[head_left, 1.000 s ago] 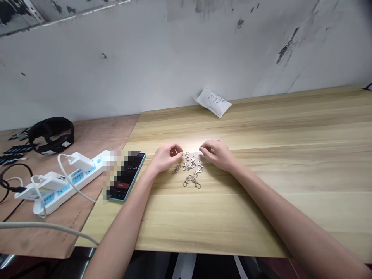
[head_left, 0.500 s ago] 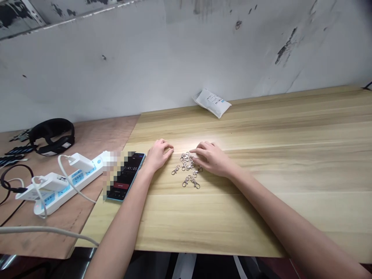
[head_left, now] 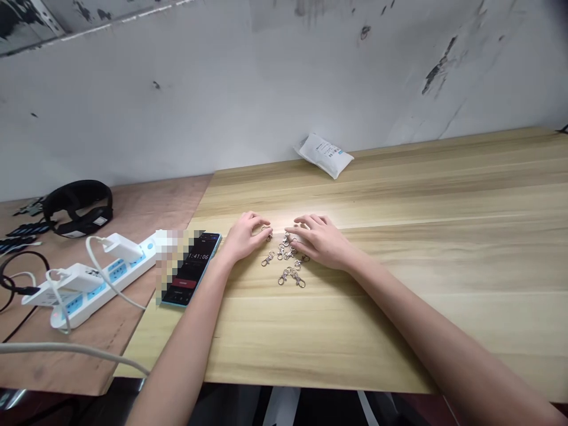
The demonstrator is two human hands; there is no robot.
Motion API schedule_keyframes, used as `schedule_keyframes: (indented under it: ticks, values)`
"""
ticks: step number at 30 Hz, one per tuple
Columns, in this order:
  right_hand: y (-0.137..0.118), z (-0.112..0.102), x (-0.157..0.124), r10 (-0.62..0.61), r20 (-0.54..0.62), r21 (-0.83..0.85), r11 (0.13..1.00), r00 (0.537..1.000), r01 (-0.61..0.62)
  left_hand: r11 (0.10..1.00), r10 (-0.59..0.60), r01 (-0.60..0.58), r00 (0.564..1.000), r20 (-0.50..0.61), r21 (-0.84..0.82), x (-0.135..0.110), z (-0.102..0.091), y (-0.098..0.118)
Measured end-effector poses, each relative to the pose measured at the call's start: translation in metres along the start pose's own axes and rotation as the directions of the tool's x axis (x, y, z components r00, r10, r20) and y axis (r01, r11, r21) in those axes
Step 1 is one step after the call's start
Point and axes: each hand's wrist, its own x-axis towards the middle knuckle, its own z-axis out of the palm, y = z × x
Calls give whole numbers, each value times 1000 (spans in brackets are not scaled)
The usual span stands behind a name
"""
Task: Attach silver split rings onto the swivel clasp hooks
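Several silver lobster-clasp key rings [head_left: 290,253] lie in a loose cluster on the light wooden table. My left hand [head_left: 247,238] is at the cluster's left, its thumb and fingertips closed on one lobster clasp [head_left: 267,233], partly hidden by the fingers. A single clasp [head_left: 268,258] lies apart just below that hand. From the right, my right hand [head_left: 322,241] reaches over the upper edge of the cluster. Its fingers are apart, with the index fingertip near the topmost clasp [head_left: 284,239] and the thumb over others.
A phone [head_left: 190,269] showing a running timer lies beside my left forearm. Further left are a white power strip [head_left: 106,284] with chargers and cables, and a black headset [head_left: 78,207]. A white plastic packet [head_left: 325,155] rests at the back against the wall.
One clasp has moved left from the top of the cluster into my left fingertips. My left hand has shifted slightly right; my right index finger has moved slightly left.
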Motion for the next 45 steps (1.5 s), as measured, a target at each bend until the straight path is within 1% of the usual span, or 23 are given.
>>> schedule_keyframes:
  ticks: [3,5,7,11,13,16,20,24,27,33,37,41,45]
  values:
    - [1,-2,0,7,-13,17,1000,1000,-6,999,-22,22,1000,-2,40,0,-4,-8]
    - [2,-5,-1,28,-52,55,998,998,-25,998,-23,23,1000,-2,57,0,-4,-11]
    - [2,-9,-2,26,-58,102,995,998,-20,998,-18,18,1000,2,55,0,-2,-13]
    - [-6,-12,-2,-39,3,153,987,999,38,999,-46,47,999,-2,19,0,-1,-10]
    - [-14,-11,-2,-58,2,163,985,998,57,999,-54,54,998,-14,5,0,0,-8]
    - [-24,-12,-3,-100,0,178,979,995,98,999,-34,35,999,-36,21,-1,0,-5]
    - [-36,-18,-6,-168,57,202,967,984,153,999,2,1,997,-74,36,-1,1,-1]
    - [-39,-26,-8,-196,101,201,964,975,173,999,-1,5,994,-107,41,0,1,3]
    - [-36,-25,-9,-186,128,193,968,974,159,1000,-13,16,993,-114,26,0,1,5]
    - [-26,-14,-8,-116,92,87,990,989,108,1000,-28,28,994,-108,-1,1,2,7]
    - [-19,-20,-8,-90,62,71,994,994,86,999,-35,33,993,-116,-16,1,2,9]
    - [-24,-24,-7,-71,26,85,994,997,69,999,-21,17,992,-126,-32,2,3,8]
    - [-33,-20,-5,-120,29,69,991,992,118,1000,2,-6,990,-144,-22,2,3,6]
